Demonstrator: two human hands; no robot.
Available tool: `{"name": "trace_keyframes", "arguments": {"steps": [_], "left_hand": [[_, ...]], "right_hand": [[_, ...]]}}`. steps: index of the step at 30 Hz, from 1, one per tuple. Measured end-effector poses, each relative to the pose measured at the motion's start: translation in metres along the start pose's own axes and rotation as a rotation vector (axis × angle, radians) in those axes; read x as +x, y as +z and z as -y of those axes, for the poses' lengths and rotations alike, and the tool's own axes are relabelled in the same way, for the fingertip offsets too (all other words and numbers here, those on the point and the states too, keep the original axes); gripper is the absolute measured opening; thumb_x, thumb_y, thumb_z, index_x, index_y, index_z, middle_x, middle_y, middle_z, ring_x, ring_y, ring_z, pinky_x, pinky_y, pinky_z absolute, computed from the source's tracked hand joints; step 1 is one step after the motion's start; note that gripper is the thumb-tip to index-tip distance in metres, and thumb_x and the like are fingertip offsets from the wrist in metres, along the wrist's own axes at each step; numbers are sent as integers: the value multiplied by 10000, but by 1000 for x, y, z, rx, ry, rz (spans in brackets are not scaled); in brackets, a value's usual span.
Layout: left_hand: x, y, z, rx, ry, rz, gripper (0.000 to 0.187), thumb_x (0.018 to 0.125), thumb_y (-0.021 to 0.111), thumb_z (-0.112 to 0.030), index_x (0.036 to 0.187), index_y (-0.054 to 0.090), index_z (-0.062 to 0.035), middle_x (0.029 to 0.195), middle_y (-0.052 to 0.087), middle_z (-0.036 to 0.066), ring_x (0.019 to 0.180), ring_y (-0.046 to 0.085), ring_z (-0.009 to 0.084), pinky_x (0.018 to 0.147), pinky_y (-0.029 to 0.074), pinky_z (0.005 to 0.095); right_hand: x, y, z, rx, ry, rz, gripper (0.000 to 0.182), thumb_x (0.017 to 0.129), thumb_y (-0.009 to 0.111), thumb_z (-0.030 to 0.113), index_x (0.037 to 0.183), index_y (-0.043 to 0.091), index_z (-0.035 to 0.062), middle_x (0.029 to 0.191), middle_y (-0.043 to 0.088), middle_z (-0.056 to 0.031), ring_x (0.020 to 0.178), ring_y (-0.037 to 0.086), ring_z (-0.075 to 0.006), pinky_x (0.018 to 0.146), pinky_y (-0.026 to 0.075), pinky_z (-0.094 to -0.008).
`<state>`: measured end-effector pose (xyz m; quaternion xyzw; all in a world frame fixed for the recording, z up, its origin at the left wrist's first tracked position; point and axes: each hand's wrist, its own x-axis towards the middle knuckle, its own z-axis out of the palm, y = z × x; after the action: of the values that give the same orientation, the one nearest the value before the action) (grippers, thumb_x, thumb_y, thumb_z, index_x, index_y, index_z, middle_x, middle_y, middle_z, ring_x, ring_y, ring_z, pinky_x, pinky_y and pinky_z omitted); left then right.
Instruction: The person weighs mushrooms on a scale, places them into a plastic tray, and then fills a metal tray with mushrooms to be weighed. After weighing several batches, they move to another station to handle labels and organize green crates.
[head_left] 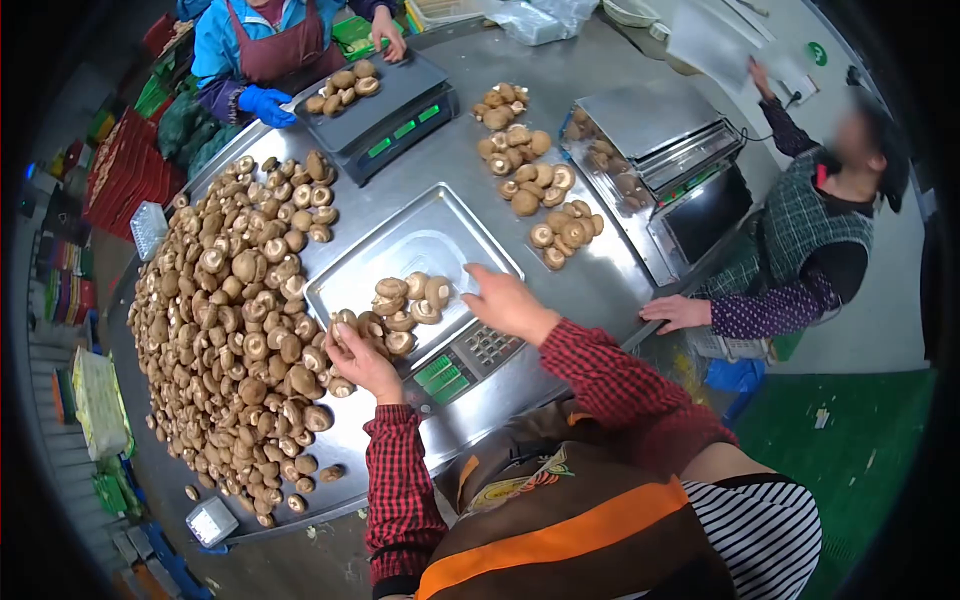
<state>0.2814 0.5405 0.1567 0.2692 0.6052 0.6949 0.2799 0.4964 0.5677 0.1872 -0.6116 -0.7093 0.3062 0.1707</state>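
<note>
A small group of brown shiitake mushrooms (415, 295) lies on the steel pan of a weighing scale (440, 222). My left hand (365, 365) is at the pan's near-left corner, its fingers curled against mushrooms between the pile and the pan. Part of what it grips is hidden by the fingers. My right hand (508, 303) hovers by the right side of the pan, fingers apart and nothing in them. Left of the scale spreads a large heap of mushrooms (240, 320). The scale's green display (441, 379) and keypad face me.
Across the table, a person in a blue glove (267, 105) stands by a second scale (385, 110) bearing mushrooms. Mushroom portions (525, 150) line up beside a steel wrapping machine (660, 150). At the right, another person rests a hand (677, 313) near the table edge.
</note>
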Motion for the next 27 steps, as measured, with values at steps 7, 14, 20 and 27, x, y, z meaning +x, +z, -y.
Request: {"name": "trace_keyframes", "arguments": {"steps": [7,14,20,27], "left_hand": [[-5,-9,-14,482,405,144,388,799,685,-152,1149,566,-38,1173,526,130,1170,464,295,1004,352,427],[-8,-4,-38,1003,658,506,602,709,789,-307,1190,561,-25,1258,502,143,1289,349,321,1059,285,479],[7,-76,-33,519,245,51,453,835,678,-151,1219,511,22,1200,521,168,1112,510,279,968,394,368],[9,-126,-30,566,239,-76,393,886,616,-145,1221,512,32,1181,523,157,1080,525,248,952,403,357]], "right_hand": [[-33,-19,-40,578,142,-49,290,895,562,143,1146,555,-2,718,619,-84,625,619,-168,591,510,-277],[-51,-25,-36,669,172,-61,253,914,545,92,1144,560,-11,720,596,-28,641,577,-72,580,492,-223],[-66,-32,-62,706,273,-166,233,919,556,117,1120,581,1,741,611,-39,638,575,-73,561,481,-216],[-75,-28,-62,663,353,-214,205,920,560,132,1076,592,2,745,619,-48,605,563,-68,537,466,-213]]}}
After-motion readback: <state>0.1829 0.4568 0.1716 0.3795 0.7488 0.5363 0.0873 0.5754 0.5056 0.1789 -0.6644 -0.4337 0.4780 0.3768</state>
